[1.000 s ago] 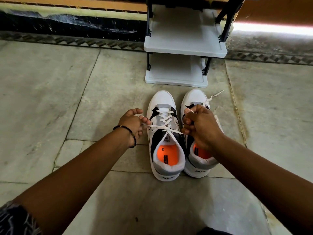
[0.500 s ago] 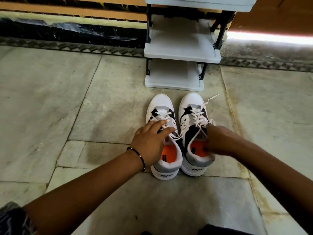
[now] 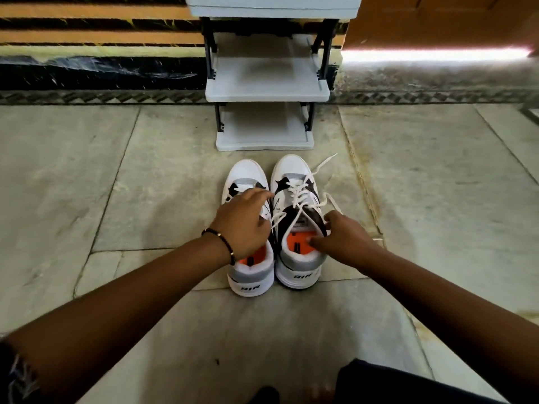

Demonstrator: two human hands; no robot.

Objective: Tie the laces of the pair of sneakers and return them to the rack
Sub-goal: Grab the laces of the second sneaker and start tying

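Sneakers (image 3: 272, 225) are set side by side just before the rack (image 3: 267, 91), laces (image 3: 306, 193) loose; left hand (image 3: 243, 221) lies spread, holding nothing, right hand (image 3: 339, 239) half-curled, grip undeterminable; both ends should be gathered evenly.

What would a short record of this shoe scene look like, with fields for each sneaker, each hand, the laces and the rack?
left sneaker: on the floor, partly covered by the left hand
right sneaker: on the floor beside it, toe toward the rack
laces: loose on the right sneaker, ends trailing, no bow
left hand: open, fingers spread over the left sneaker
right hand: at the right sneaker's collar, fingers curled, grip unclear
rack: grey shelves, visible ones bare, just past the toes
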